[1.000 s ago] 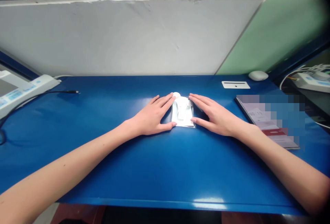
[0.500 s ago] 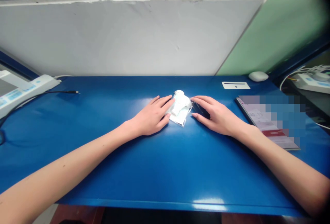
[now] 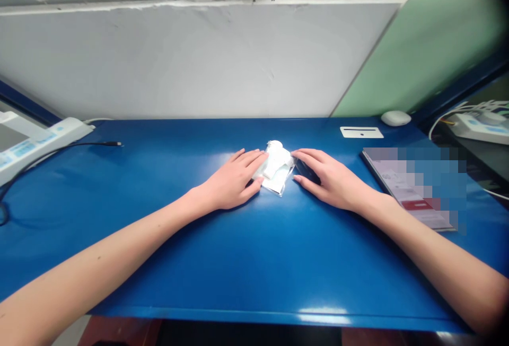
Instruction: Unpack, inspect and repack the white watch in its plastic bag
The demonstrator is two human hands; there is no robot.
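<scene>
A small clear plastic bag [image 3: 278,168] with white items inside lies on the blue table [image 3: 254,261], between my hands. What the white items are I cannot make out. My left hand [image 3: 238,179] rests palm down at the bag's left side, fingers stretched out, with the fingertips on its edge. On the other side, my right hand [image 3: 328,176] lies with its fingers apart and slightly bent. Its index fingertip is at the bag's upper right edge, and its thumb tip is just right of the bag.
A white power strip [image 3: 47,141] and a black cable [image 3: 79,144] lie on the left. At the right are a tablet-like device [image 3: 382,176] with a partly blurred screen, a white slotted card [image 3: 361,132] and a rounded white case [image 3: 396,118]. A grey wall panel [image 3: 178,65] stands behind.
The camera view has shifted slightly. My left fingers lie a little closer together at the bag's edge; otherwise hands and bag keep their places.
</scene>
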